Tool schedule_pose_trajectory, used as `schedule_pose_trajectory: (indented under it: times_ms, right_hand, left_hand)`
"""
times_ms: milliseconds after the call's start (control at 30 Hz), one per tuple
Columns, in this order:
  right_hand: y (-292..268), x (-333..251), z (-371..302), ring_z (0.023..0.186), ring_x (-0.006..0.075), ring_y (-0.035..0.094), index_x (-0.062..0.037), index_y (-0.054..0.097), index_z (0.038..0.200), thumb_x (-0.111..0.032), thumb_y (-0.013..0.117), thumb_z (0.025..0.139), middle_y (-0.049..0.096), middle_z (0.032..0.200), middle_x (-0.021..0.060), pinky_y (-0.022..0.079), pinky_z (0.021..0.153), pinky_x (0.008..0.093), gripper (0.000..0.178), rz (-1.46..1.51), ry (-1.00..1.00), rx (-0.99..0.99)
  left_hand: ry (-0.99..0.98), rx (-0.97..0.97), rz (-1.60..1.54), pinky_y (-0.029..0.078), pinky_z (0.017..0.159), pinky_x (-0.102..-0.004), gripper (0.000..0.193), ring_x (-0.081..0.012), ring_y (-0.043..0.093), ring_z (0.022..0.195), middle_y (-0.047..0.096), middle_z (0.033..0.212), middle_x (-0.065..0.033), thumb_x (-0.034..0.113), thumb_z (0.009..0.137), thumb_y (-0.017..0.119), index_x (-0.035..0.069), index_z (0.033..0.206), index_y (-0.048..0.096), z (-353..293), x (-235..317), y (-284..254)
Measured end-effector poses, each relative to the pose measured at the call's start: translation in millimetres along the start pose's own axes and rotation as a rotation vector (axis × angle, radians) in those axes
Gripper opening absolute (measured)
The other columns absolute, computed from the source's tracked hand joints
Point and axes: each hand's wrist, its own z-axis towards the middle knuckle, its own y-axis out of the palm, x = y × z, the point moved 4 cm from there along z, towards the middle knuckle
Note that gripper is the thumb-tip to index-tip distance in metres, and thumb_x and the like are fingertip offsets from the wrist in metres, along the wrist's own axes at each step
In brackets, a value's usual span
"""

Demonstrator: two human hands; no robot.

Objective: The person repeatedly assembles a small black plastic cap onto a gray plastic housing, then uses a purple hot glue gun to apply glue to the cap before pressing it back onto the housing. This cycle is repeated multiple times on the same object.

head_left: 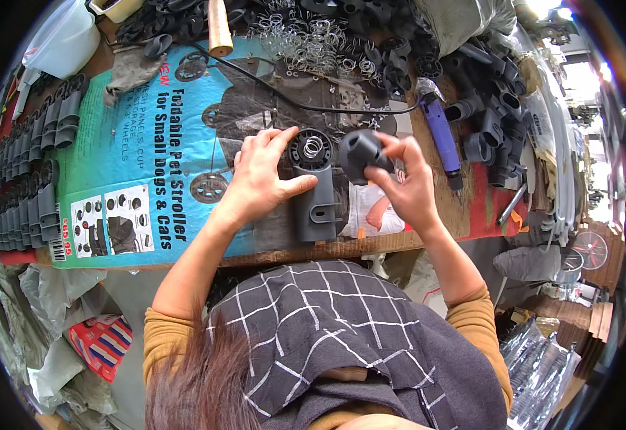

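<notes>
A dark plastic joint piece [319, 204] lies on the table in front of me, with a round ribbed socket at its far end. A coil spring [313, 147] sits in that socket. My left hand [261, 173] steadies the piece from the left, its index fingertip at the socket's rim and its thumb across the body. Just right of the socket, my right hand [407, 172] grips a round black plastic cap [361, 155] between thumb and fingers. The cap is held apart from the joint piece, and its underside is hidden.
Loose springs [306, 39] lie heaped at the back. A purple power screwdriver [440, 136] with a black cord lies to the right, beside piled black plastic fittings [488, 107]. Rows of similar joint pieces [33, 154] stand at the left. A wooden handle [218, 29] lies behind.
</notes>
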Motion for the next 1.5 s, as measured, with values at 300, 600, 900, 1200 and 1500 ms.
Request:
schedule_pose_trajectory:
  times_ms: [300,600,900,1200,1500]
  right_hand:
    - [48.2,-29.1,46.1,0.107,0.0320,0.059,-0.0059,0.065,0.111,-0.016,0.075,0.077,0.065,0.115,0.0134,0.045,0.095,0.0409,0.037,-0.270,-0.273,-0.282]
    - [49.3,-6.7,39.2,0.105,0.0316,0.059,-0.0080,0.065,0.110,-0.016,0.074,0.077,0.066,0.114,0.0107,0.047,0.093,0.0408,0.036,-0.154,-0.138,-0.485]
    - [50.7,7.1,15.9,0.126,0.0278,0.054,-0.0071,0.063,0.117,-0.002,0.073,0.079,0.061,0.129,0.0132,0.045,0.100,0.0382,0.040,0.051,0.131,-0.563]
    - [62.9,17.7,-3.5,0.125,0.0329,0.051,-0.0076,0.056,0.122,-0.004,0.070,0.083,0.053,0.137,0.0152,0.041,0.104,0.0407,0.042,0.037,-0.076,-0.370]
    - [51.2,29.7,-33.2,0.129,0.0302,0.046,-0.0059,0.052,0.121,0.002,0.070,0.080,0.047,0.138,0.0186,0.037,0.107,0.0412,0.045,0.332,-0.155,-0.306]
  left_hand:
    - [-0.066,-0.024,-0.025,0.033,0.106,-0.0455,0.086,-0.0340,0.042,0.124,0.048,0.134,-0.0146,0.046,0.068,0.079,0.007,0.138,0.048,2.1,-3.7,2.8]
    - [0.005,-0.121,-0.110,0.040,0.099,-0.0427,0.059,-0.0337,0.051,0.110,0.060,0.114,-0.0171,0.041,0.081,0.071,0.000,0.122,0.061,4.6,-3.9,-5.9]
    - [-0.098,-0.307,-0.065,0.046,0.092,-0.0435,0.054,-0.0360,0.057,0.104,0.057,0.109,-0.0184,0.030,0.078,0.076,-0.001,0.118,0.058,3.7,14.9,-8.8]
    - [-0.207,-0.441,-0.009,0.045,0.095,-0.0430,0.059,-0.0367,0.056,0.109,0.055,0.114,-0.0213,0.031,0.076,0.078,-0.002,0.119,0.055,14.8,20.0,-7.9]
    - [-0.691,-0.748,-0.400,0.045,0.083,-0.0261,0.062,-0.0136,0.058,0.091,0.063,0.102,-0.0079,0.045,0.083,0.075,-0.003,0.118,0.057,34.8,20.8,13.1]
